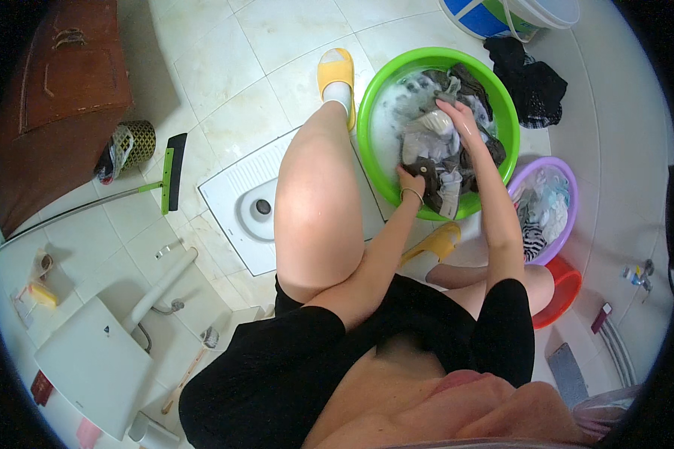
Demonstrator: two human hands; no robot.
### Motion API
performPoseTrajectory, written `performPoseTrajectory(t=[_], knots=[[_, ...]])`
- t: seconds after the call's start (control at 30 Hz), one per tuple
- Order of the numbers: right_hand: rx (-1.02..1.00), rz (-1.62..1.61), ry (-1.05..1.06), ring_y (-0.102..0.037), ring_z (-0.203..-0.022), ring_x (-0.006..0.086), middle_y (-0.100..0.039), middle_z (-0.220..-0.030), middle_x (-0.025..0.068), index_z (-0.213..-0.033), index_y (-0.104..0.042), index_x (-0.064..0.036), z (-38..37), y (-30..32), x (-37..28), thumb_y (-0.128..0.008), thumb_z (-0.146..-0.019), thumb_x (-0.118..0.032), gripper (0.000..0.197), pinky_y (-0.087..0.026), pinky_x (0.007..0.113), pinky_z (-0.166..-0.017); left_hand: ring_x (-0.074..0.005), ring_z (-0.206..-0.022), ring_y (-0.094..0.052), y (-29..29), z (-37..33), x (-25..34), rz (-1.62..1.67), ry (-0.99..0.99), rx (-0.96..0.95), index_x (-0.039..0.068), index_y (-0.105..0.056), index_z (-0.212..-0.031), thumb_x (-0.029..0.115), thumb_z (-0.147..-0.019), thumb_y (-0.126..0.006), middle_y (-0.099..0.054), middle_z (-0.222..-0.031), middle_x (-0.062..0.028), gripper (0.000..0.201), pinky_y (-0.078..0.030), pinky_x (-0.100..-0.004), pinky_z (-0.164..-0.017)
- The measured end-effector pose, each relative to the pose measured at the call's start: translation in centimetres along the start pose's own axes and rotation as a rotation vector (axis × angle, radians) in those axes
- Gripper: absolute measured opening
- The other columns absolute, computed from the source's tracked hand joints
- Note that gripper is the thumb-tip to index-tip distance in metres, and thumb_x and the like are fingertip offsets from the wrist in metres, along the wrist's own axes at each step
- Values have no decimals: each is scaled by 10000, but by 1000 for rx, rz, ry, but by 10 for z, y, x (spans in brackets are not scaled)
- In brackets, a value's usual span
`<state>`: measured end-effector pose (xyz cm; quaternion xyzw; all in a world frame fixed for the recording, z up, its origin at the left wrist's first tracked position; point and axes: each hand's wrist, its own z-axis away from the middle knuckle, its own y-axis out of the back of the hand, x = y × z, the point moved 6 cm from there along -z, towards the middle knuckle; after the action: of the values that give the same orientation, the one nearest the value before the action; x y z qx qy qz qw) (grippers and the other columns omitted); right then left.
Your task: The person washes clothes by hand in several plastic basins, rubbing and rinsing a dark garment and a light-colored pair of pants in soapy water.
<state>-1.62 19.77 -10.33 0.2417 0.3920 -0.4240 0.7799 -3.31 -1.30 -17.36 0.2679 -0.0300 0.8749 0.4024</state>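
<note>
Wet laundry (pixel 427 144) soaking in sudsy green basin (pixel 364 138), upper right of frame. Hands working apart: left hand (pixel 410 182) gripping dark garment (pixel 424 170), right hand (pixel 460 123) grasping laundry higher up.

Head cam: one fisheye view from the wearer's head, pitched steeply down at the tiled floor (pixel 225 112). Bare knee (pixel 318 198) closer in; green basin (pixel 364 127) farther out, toward the floor's right edge by the wall (pixel 610 157).
</note>
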Motion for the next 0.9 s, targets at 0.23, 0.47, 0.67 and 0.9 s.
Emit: performPoseTrajectory(t=[0.23,0.47,0.67,0.9], knots=[[-264,418,9,-531,-679,101,-596,-701,3,-869,-602,-8,95,24,24,-588,-748,-241,262,-412,221,-663,-290,-1160,-307,12,-10,3,230,-30,80,48,-127,-1301,-137,-681,-333,-262,-1286,-182,679,-260,-333,-957],[12,1257,553,-363,-1075,339,-432,-1154,170,-1071,-520,-101,118,-34,3,-603,-697,-366,466,-286,497,-858,-319,-1078,-413,16,-13,12,370,-156,6,8,-284,-1226,-82,-675,-379,-391,-1194,-196,566,-313,-337,-922],[165,1575,502,-323,-1083,385,-380,-1192,161,-1074,-501,-115,42,-64,64,-518,-747,-410,440,-250,589,-832,-344,-1064,-415,29,-4,23,4,-307,157,-35,-323,-1183,-43,-649,-447,-416,-1153,-227,547,-323,-350,-906],[214,1228,-220,-436,-1005,338,-474,-1076,216,-1053,-484,10,-28,-39,76,-474,-763,-280,410,-355,432,-825,-336,-1157,-316,23,1,25,-78,-206,134,-38,-255,-1236,15,-674,-506,-335,-1237,-227,617,-240,-350,-973]])
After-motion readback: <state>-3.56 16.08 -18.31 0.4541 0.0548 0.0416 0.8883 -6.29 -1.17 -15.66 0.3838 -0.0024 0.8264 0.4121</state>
